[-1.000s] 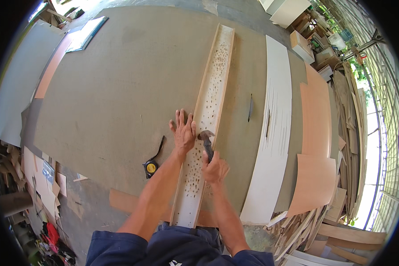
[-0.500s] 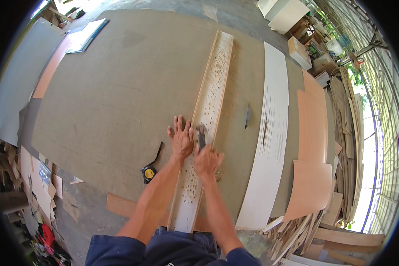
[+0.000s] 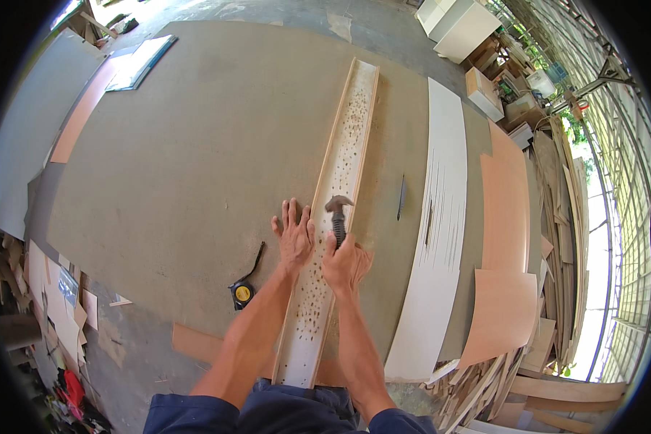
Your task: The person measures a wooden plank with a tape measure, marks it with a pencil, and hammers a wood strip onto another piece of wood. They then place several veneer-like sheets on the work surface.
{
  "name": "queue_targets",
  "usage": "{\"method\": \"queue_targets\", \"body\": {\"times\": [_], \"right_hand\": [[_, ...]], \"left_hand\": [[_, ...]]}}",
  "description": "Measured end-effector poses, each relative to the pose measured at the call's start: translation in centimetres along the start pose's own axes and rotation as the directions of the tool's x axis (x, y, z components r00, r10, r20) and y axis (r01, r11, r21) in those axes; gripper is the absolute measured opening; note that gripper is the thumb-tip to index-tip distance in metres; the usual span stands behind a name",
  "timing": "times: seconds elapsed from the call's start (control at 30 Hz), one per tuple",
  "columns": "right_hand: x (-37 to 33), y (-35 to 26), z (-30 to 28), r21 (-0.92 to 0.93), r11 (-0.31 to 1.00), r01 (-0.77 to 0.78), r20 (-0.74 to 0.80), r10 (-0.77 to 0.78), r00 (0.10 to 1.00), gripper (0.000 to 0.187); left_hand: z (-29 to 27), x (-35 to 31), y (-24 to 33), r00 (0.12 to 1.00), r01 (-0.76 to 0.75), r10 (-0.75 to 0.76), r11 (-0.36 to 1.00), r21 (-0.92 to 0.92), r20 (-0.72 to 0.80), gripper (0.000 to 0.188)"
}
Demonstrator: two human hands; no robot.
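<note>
White board [image 3: 296, 365], so imo keep hits clear of the left hand [image 3: 295, 244] spread open at its left edge, right hand [image 3: 346, 265] clamped round the hammer [image 3: 338, 217].

Since half a second ago, our right hand [image 3: 348, 267] has moved toward 3 o'clock, farther from our left hand [image 3: 296, 244], and its hammer [image 3: 338, 220] has gone toward 12 o'clock along the board [image 3: 340, 166], its blurred head now clearer. The tabletop [image 3: 195, 145] sits nearer 6 o'clock in our view.
</note>
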State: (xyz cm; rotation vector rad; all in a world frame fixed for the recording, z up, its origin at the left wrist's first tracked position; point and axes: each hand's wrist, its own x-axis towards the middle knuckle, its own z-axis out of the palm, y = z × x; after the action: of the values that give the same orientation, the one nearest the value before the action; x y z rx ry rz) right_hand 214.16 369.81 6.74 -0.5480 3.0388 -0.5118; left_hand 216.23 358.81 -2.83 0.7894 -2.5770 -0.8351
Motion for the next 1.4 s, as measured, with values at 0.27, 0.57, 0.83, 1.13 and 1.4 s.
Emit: {"method": "queue_targets", "body": {"times": [0.27, 0.57, 0.83, 1.13, 1.4], "right_hand": [[0.8, 2.2, 1.7, -0.014, 0.999, -0.028, 0.054, 0.029, 0.998, 0.044], [16.4, 2.3, 4.5, 0.237, 0.969, 0.064, -0.337, 0.021, 0.941, 0.036], [25.2, -1.7, 4.2, 0.196, 0.922, 0.334, -0.819, -0.034, 0.573, 0.036], [25.2, -2.9, 2.5, 0.146, 0.989, 0.002, -0.363, 0.052, 0.93, 0.047], [27.7, 0.6, 5.3, -0.073, 0.994, -0.084, -0.043, 0.081, 0.996, 0.04]], "left_hand": [[-0.4, -0.1, 0.8, 0.999, 0.033, -0.035, 0.999, 0.028, 0.041, 0.054], [-0.7, 0.1, 1.5, 0.998, 0.035, -0.037, 0.999, 0.039, 0.044, 0.06], [-1.1, 0.1, 1.4, 0.998, 0.044, -0.045, 0.999, 0.032, 0.043, 0.06], [-1.4, 0.0, 1.2, 0.996, 0.061, -0.062, 0.998, 0.023, 0.059, 0.06], [-0.6, 0.2, 1.5, 0.998, 0.033, -0.032, 0.999, -0.009, 0.045, 0.059]]}}
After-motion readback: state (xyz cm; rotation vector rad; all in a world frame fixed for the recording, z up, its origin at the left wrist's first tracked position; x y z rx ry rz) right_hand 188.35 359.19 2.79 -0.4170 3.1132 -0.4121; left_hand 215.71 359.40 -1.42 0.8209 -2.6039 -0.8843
